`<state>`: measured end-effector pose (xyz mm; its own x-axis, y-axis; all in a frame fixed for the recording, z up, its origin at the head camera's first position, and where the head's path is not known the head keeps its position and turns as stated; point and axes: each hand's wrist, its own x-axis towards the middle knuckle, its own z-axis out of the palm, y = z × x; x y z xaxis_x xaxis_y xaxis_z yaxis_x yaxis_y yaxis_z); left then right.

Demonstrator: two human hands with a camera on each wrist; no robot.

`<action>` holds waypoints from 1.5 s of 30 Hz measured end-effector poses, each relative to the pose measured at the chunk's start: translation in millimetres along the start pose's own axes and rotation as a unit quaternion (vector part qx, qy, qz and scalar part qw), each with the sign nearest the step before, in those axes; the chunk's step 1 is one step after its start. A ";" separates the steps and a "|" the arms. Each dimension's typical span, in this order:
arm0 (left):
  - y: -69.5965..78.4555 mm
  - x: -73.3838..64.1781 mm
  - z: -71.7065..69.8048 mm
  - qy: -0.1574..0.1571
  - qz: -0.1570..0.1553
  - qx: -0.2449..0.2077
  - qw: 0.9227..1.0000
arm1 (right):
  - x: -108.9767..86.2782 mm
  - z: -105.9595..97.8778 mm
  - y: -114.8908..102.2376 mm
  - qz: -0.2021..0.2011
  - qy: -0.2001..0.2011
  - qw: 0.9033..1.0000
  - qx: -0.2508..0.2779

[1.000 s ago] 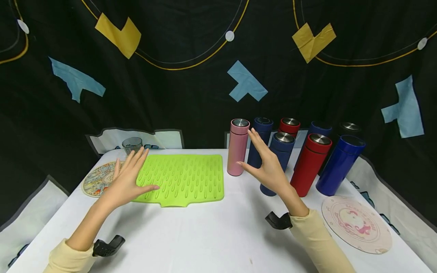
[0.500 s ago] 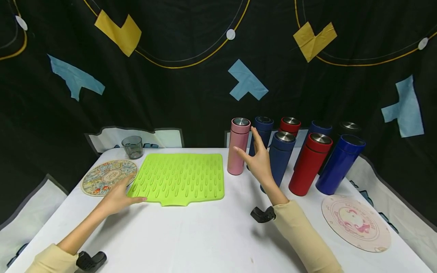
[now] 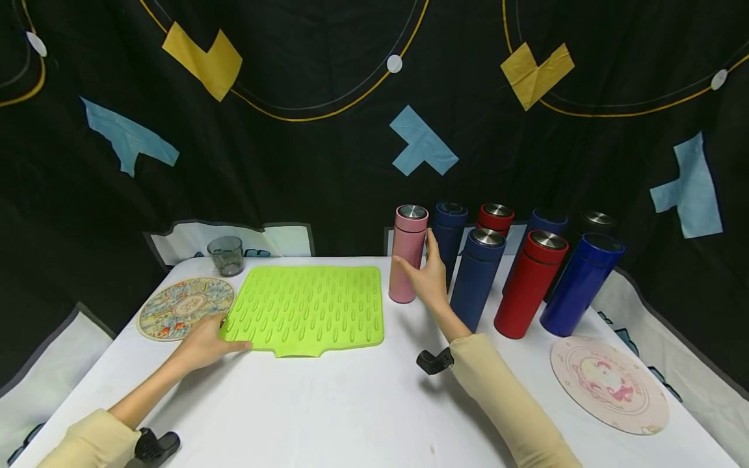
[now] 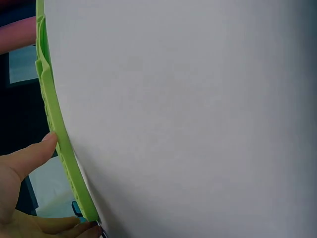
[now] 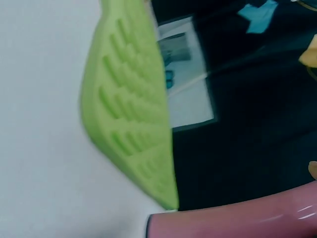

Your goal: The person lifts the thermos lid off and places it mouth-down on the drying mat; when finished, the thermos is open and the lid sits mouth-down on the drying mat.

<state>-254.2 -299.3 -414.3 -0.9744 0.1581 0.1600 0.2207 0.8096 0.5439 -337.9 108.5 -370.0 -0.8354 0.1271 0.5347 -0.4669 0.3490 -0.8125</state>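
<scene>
My left hand (image 3: 201, 341) is at the near left corner of a lime-green drip mat (image 3: 310, 305). Its thumb lies on the mat's near edge and its fingers bend around the left edge; the left wrist view shows the thumb (image 4: 39, 153) against the green rim, with the other fingers low at the corner. At a pink thermos flask (image 3: 404, 273) with a steel cap, my right hand (image 3: 432, 279) reaches up, thumb overlapping the flask's front and fingers extended along its right side. In the right wrist view the flask (image 5: 237, 215) lies across the bottom and a fingertip (image 5: 313, 170) shows just off it.
Right of the pink flask stand several more flasks, among them a navy one (image 3: 476, 279), a red one (image 3: 529, 289) and a shiny blue one (image 3: 582, 286). A pink round mat (image 3: 608, 383) lies near right, a patterned one (image 3: 187, 305) at left, with a glass (image 3: 227, 255) behind it.
My left hand has come down to the mat's near left corner, its fingers closing around the edge. My right hand has moved left to the pink flask. Mat and flasks stay in place.
</scene>
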 end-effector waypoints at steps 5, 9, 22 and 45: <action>-0.9 4.4 0.4 -0.006 -0.011 0.006 1.000 | 2.9 10.3 14.3 -0.006 0.011 1.000 -0.013; 0.7 5.8 -1.0 -0.014 -0.023 0.007 1.000 | 6.8 14.4 19.9 -0.002 0.028 0.999 -0.019; 7.3 4.2 -3.2 -0.015 -0.022 0.024 0.999 | 6.9 20.6 30.6 -0.014 0.070 0.997 0.002; 167.5 -5.5 -39.7 0.169 0.167 -0.018 0.971 | -45.3 -39.9 -74.4 -0.127 0.015 0.991 0.032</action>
<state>-210.1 -186.9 -291.3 -0.7792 0.2092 0.5909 0.5297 0.7237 0.4423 -253.7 113.8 -324.5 -0.6800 0.0697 0.7299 -0.6795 0.3140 -0.6631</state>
